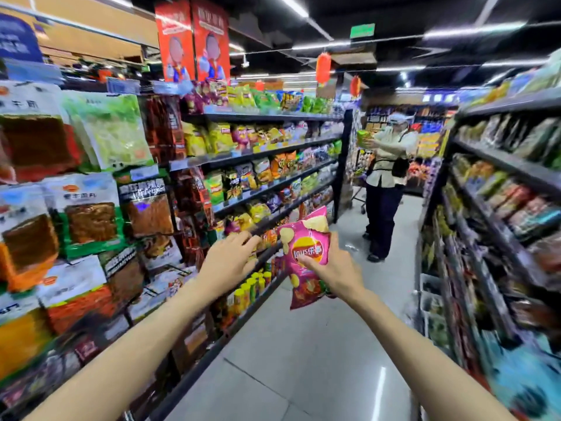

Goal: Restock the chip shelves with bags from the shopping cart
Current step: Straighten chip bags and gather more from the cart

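Right now a pink chip bag (305, 253) hangs upright in mid-air over the aisle, just off the edge of the chip shelves (267, 165). Its film is glossy and crinkled, puffed with air, printed with pale potato slices and a round red and yellow logo; a darker red panel covers its lower end. The right hand (332, 270) pinches it at the middle, thumb across the front of the logo and the other fingers wrapped behind, so the bag tilts a little to the left. The left hand (232, 259) is spread, palm down, fingers loosely apart, and reaches to the lip of a lower shelf, where its fingertips meet small orange and yellow packets. Below that lip stands a row of yellow and green tubes (252, 287), cylindrical and smooth. The shelves themselves are dark metal boards, packed with shiny pillow-shaped bags in yellow, green, purple and orange. Nearer on the left hang flat clear pouches (88, 214) of brown dried snacks. Grey polished floor tiles (303, 360) reflect the ceiling lights. Further down the aisle another person (385, 183) in a beige top stands holding a green bag.
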Demonstrator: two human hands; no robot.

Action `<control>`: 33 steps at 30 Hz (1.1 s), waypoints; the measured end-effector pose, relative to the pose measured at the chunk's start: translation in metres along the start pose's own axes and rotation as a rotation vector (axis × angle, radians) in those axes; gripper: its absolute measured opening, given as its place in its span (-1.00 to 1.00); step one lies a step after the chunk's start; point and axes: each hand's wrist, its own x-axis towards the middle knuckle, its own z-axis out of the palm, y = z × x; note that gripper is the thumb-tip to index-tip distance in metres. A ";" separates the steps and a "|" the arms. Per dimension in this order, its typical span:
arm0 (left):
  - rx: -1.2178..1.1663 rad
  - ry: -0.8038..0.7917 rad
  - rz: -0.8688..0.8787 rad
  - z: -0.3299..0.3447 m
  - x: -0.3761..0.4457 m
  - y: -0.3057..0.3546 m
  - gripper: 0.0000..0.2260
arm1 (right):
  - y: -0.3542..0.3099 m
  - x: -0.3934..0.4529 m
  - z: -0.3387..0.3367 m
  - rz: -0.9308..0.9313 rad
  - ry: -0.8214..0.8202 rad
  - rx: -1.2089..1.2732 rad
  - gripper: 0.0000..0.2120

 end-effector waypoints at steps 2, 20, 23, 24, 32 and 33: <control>0.000 -0.001 0.019 0.010 0.030 0.000 -0.63 | 0.016 0.021 -0.003 0.013 0.012 0.005 -0.19; 0.130 0.121 0.039 0.156 0.334 -0.163 -0.58 | 0.028 0.363 0.022 -0.058 0.155 0.035 -0.13; 0.139 0.114 0.071 0.177 0.378 -0.188 -0.63 | 0.028 0.419 0.040 -0.039 0.163 0.132 -0.02; 0.147 0.109 0.081 0.183 0.392 -0.196 -0.64 | 0.029 0.438 0.047 -0.035 0.167 0.150 0.08; 0.318 0.145 0.012 0.222 0.490 -0.273 -0.62 | 0.024 0.594 0.093 -0.097 0.117 0.272 0.14; 0.345 0.146 -0.001 0.226 0.501 -0.283 -0.61 | 0.022 0.614 0.098 -0.104 0.094 0.297 0.10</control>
